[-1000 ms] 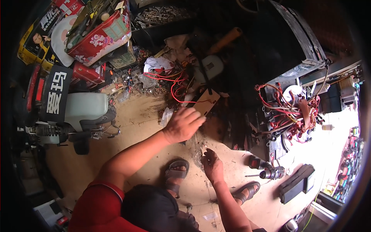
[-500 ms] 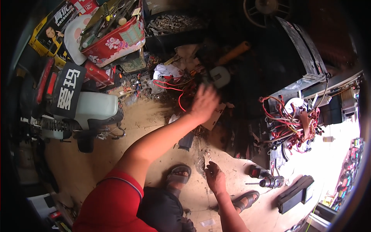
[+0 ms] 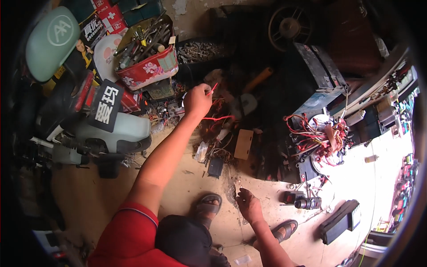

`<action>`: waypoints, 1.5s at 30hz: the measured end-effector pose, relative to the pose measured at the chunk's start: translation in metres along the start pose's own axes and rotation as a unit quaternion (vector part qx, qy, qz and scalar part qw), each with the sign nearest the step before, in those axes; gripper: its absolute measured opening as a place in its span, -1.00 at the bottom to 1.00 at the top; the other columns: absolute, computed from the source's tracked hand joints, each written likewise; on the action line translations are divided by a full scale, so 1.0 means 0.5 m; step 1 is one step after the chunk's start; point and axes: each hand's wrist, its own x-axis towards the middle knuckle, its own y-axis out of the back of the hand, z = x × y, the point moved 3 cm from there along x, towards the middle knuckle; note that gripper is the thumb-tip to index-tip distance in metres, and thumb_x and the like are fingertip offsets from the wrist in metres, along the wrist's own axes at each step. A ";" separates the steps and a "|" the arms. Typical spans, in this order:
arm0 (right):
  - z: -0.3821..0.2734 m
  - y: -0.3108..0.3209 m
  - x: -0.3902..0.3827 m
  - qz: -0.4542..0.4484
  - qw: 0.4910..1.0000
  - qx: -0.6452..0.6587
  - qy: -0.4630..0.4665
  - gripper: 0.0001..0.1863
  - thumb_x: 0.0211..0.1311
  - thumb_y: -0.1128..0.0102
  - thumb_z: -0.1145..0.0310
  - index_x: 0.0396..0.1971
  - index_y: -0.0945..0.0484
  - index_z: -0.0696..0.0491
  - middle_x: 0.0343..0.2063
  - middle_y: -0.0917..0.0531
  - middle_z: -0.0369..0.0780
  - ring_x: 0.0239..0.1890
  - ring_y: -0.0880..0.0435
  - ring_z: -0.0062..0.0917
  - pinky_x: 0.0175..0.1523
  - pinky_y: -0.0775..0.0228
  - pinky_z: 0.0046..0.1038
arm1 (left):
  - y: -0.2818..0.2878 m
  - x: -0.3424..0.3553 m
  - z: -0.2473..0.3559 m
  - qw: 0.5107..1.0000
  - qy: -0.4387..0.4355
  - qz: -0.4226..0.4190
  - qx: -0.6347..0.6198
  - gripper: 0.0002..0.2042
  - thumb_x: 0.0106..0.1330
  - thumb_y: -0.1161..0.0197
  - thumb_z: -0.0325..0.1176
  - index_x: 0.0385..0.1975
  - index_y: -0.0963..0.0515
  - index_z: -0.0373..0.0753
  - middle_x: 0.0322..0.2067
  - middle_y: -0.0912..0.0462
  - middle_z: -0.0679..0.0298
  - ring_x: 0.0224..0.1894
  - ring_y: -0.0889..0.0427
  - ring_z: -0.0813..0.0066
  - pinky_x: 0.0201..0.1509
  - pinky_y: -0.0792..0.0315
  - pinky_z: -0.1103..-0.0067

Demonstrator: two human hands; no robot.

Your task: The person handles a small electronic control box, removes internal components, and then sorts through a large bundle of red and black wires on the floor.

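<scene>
My left hand (image 3: pixel 198 101) reaches out over the cluttered far floor, its fingers closed on a thin red wire (image 3: pixel 214 88) whose tip sticks out past them. Just below the hand, more red wire (image 3: pixel 218 119) runs across the dark pile. My right hand (image 3: pixel 250 207) hangs low over the bare floor between my sandalled feet. Its fingers are loosely bent and apart, with nothing visible in them. A tan rectangular piece (image 3: pixel 243 144) and a small black box (image 3: pixel 215 167) lie on the floor between the two hands.
Left stands a scooter with a pale seat (image 3: pixel 111 131). Behind it, a red basket (image 3: pixel 153 69) holds tools. To the right are a metal case (image 3: pixel 318 84), a tangle of wires (image 3: pixel 318 140), a power drill (image 3: pixel 307 203) and a black block-shaped object (image 3: pixel 339 222).
My left hand has pulled back and to the left, and its blurred, spread fingers are now closed on the red wire. The view has shifted; my right hand stays almost in place.
</scene>
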 end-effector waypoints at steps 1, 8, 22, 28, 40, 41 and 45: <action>0.000 0.008 -0.005 -0.004 1.000 0.009 0.007 -0.61 0.37 -0.19 0.25 0.14 -0.61 0.04 -0.11 -0.77 -0.03 -0.02 -0.75 -0.11 0.09 -0.58 -0.23 | 0.001 0.019 0.020 0.998 0.029 -0.041 -0.026 -0.68 0.26 -0.43 -0.17 -0.06 -0.66 -0.18 -0.29 -0.78 0.08 -0.17 -0.76 0.00 -0.09 -0.60 0.25; -0.168 0.090 -0.079 -0.109 0.960 -0.204 0.159 -0.56 0.34 -0.21 0.20 0.15 -0.53 0.06 -0.13 -0.72 0.05 -0.02 -0.70 -0.03 0.09 -0.53 -0.10 | -0.013 -0.057 -0.057 0.966 -0.038 -0.191 0.168 0.05 0.17 -0.49 0.07 0.54 -0.04 -0.31 0.49 -0.17 -0.16 0.51 -0.22 -0.07 0.54 -0.21 0.27; -0.306 0.541 -0.446 -0.089 0.912 -0.401 -0.014 -0.49 0.35 -0.28 0.27 0.28 -0.51 0.03 -0.07 -0.73 0.04 0.02 -0.72 -0.07 0.14 -0.56 -0.16 | 0.262 -0.310 0.462 0.843 -0.370 -0.389 -0.011 -0.35 0.27 -0.43 -0.12 0.31 -0.46 -0.32 0.32 -0.47 -0.07 0.37 -0.45 0.00 0.45 -0.33 0.33; -0.321 0.522 -0.544 -0.127 0.905 -0.405 -0.004 -0.42 0.38 -0.29 0.16 0.31 -0.46 0.09 0.02 -0.71 0.02 0.09 -0.68 -0.10 0.21 -0.52 -0.16 | 0.134 -0.327 0.572 0.854 -0.343 -0.391 -0.003 -0.32 0.21 -0.47 -0.04 0.24 -0.52 -0.38 0.16 -0.62 -0.14 0.22 -0.61 0.03 0.33 -0.44 0.37; -0.253 0.514 -0.579 -0.081 0.929 -0.346 0.105 -0.72 0.33 -0.25 0.28 -0.13 -0.53 0.17 -0.31 -0.74 -0.02 -0.19 -0.76 -0.09 -0.10 -0.59 -0.12 | -0.262 -0.286 0.731 0.916 -0.264 -0.295 0.064 0.06 -0.16 -0.62 0.19 0.27 -0.33 -0.42 0.09 -0.62 -0.19 0.20 -0.61 -0.06 0.32 -0.46 0.27; -0.248 0.521 -0.575 -0.086 0.927 -0.351 0.102 -0.70 0.32 -0.27 0.27 -0.12 -0.53 0.17 -0.30 -0.75 -0.02 -0.18 -0.76 -0.10 -0.09 -0.59 -0.14 | -0.275 -0.280 0.727 0.925 -0.241 -0.272 0.111 0.05 -0.19 -0.62 0.19 0.25 -0.34 -0.40 0.10 -0.61 -0.19 0.21 -0.61 -0.05 0.30 -0.47 0.27; -0.255 0.588 -0.616 -0.075 0.934 -0.347 0.034 -0.71 0.33 -0.27 0.27 -0.12 -0.53 0.17 -0.30 -0.75 -0.02 -0.16 -0.76 -0.11 -0.08 -0.59 -0.15 | -0.340 -0.329 0.803 0.938 -0.210 -0.261 0.093 -0.07 -0.19 -0.62 0.15 0.15 -0.45 -0.33 0.06 -0.66 -0.11 0.15 -0.66 0.01 0.21 -0.54 0.26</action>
